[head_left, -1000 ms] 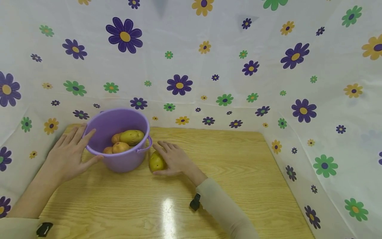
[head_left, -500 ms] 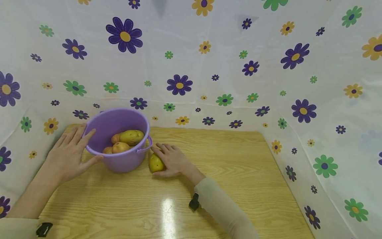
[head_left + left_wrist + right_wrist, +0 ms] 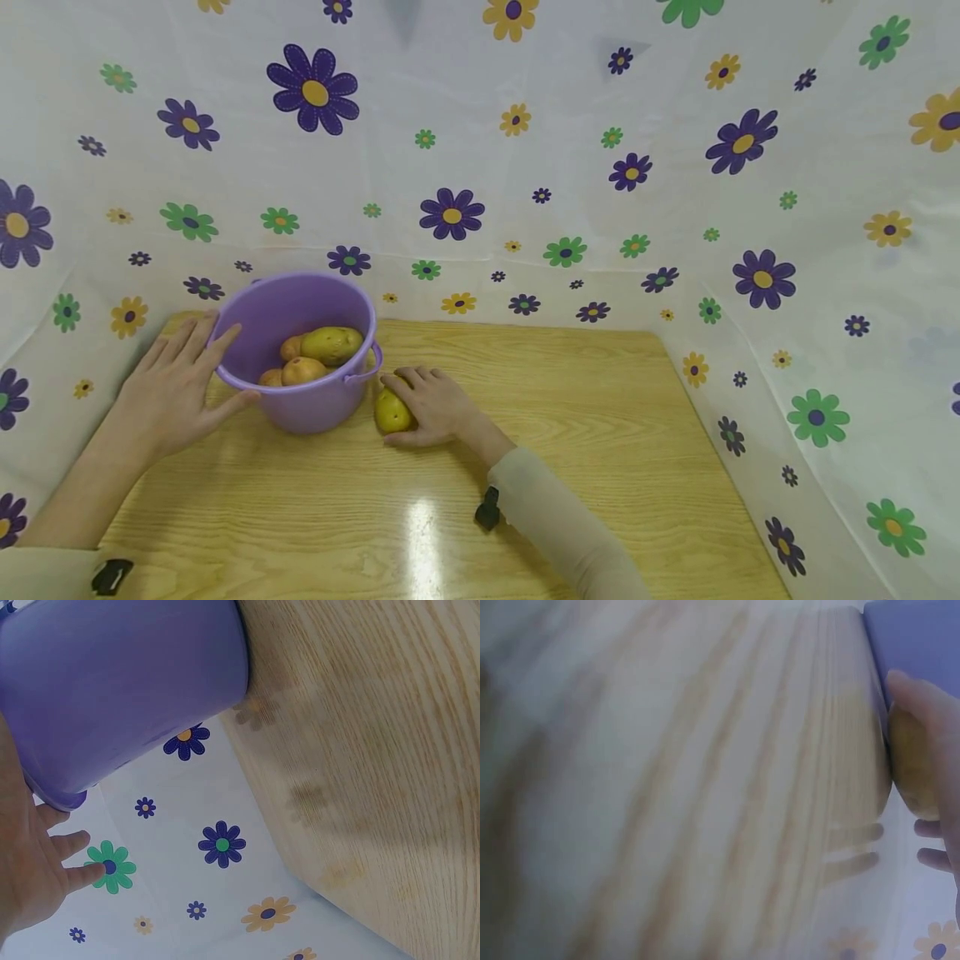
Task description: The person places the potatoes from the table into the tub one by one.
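A purple bucket (image 3: 307, 412) stands upright at the left back of the table, with several potatoes (image 3: 303, 370) inside. My left hand (image 3: 167, 395) rests at the left side of its rim, fingers spread and fairly straight. The left wrist view shows that hand (image 3: 30, 859) against the bucket's wall (image 3: 127, 682). Just right of the bucket, a yellow potato (image 3: 392, 412) lies on the table. Around it my right hand (image 3: 437, 410) curves, thumb on the near side and fingers on the far side. In the right wrist view the potato (image 3: 911, 765) is partly hidden by the hand.
The wooden table (image 3: 570, 433) extends to the right and front of the hands. A flower-printed white sheet (image 3: 480, 167) walls it in at the back and both sides. The bucket's small side handle (image 3: 365, 367) juts out near the right fingers.
My right hand has shifted slightly toward me and settled round the potato, which has hardly moved. The left hand and the bucket have stayed in place.
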Demonstrator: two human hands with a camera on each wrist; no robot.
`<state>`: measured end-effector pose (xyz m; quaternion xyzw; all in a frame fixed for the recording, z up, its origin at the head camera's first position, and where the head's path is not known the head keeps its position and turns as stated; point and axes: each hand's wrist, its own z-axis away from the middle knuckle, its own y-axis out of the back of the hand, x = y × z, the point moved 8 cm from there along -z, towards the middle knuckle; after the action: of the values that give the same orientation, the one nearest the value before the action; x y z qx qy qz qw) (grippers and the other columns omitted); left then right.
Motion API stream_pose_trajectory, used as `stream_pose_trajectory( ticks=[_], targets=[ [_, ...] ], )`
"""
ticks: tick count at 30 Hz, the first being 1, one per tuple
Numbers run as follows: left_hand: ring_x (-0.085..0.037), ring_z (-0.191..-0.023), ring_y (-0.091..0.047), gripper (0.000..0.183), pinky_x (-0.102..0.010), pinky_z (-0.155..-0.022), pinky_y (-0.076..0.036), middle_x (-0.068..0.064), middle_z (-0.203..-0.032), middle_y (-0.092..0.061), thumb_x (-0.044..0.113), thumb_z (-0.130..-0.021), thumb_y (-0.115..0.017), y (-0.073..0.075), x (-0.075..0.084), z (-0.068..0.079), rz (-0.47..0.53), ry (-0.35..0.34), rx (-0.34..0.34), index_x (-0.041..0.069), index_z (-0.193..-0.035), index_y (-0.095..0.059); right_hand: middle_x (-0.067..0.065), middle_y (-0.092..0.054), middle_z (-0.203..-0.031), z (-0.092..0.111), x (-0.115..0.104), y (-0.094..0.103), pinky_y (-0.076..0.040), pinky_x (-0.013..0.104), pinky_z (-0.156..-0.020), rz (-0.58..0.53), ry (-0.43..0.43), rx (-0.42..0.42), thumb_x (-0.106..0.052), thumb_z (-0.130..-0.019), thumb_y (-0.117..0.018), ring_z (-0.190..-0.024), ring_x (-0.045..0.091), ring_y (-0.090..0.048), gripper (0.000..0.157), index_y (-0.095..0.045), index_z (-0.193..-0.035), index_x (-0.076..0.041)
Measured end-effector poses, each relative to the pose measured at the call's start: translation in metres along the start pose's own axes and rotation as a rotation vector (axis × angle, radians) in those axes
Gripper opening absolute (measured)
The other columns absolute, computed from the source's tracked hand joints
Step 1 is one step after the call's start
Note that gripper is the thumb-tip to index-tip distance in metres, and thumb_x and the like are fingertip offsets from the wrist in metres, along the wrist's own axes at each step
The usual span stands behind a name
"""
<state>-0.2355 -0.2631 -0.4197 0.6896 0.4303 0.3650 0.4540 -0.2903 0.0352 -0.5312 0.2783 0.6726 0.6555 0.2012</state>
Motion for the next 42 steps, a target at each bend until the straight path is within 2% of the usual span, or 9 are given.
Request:
stream_pose_trajectory(
  ticks=[5,14,23,31,42],
  targets=[
    [-0.049,-0.160,-0.024,0.099,-0.073,-0.120,-0.029,-0.023,-0.176,-0.018,0.068,-0.093,-0.064,0.000,0.000,0.000,-0.009,-0.002,0.010,0.008,-0.165,-0.032,0.006,-0.054,-0.149,-0.001,-0.001,0.000,-0.054,0.038,-0.110,-0.027,0.001,-0.003,-0.079,-0.088,-0.060,-0.131,0.021,-0.058,0.097,-0.037,-0.161,-0.019],
    [-0.050,-0.157,-0.028,0.099,-0.073,-0.119,-0.029,-0.024,-0.175,-0.021,0.068,-0.092,-0.065,0.001,0.000,0.000,-0.012,-0.001,0.012,0.007,-0.164,-0.035,0.004,-0.059,-0.139,0.002,-0.005,0.010,-0.056,0.034,-0.103,0.024,0.039,0.040,-0.077,-0.084,-0.066,-0.122,0.019,-0.062,0.090,-0.049,-0.153,-0.020],
    [-0.051,-0.158,-0.027,0.100,-0.074,-0.120,-0.029,-0.024,-0.176,-0.018,0.068,-0.093,-0.064,0.001,0.000,-0.001,-0.007,-0.005,0.008,0.006,-0.165,-0.033,0.003,-0.057,-0.142,0.008,-0.002,0.009,-0.054,0.036,-0.109,0.013,0.014,0.005,-0.076,-0.084,-0.065,-0.128,0.019,-0.059,0.089,-0.047,-0.154,-0.023],
    [-0.052,-0.155,-0.031,0.101,-0.073,-0.118,-0.030,-0.025,-0.174,-0.023,0.070,-0.091,-0.065,0.002,0.000,-0.002,-0.020,-0.011,0.027,0.005,-0.163,-0.036,0.003,-0.057,-0.144,0.013,0.002,0.012,-0.054,0.037,-0.110,0.003,0.002,0.025,-0.077,-0.083,-0.066,-0.129,0.020,-0.059,0.091,-0.048,-0.154,-0.023],
    [-0.051,-0.156,-0.029,0.100,-0.073,-0.120,-0.028,-0.024,-0.175,-0.022,0.069,-0.092,-0.065,0.001,0.001,-0.001,-0.013,-0.010,0.024,0.006,-0.164,-0.036,0.006,-0.056,-0.147,0.017,0.010,0.021,-0.051,0.044,-0.117,-0.038,-0.044,0.026,-0.079,-0.082,-0.068,-0.134,0.023,-0.058,0.096,-0.046,-0.155,-0.023]
  ],
)
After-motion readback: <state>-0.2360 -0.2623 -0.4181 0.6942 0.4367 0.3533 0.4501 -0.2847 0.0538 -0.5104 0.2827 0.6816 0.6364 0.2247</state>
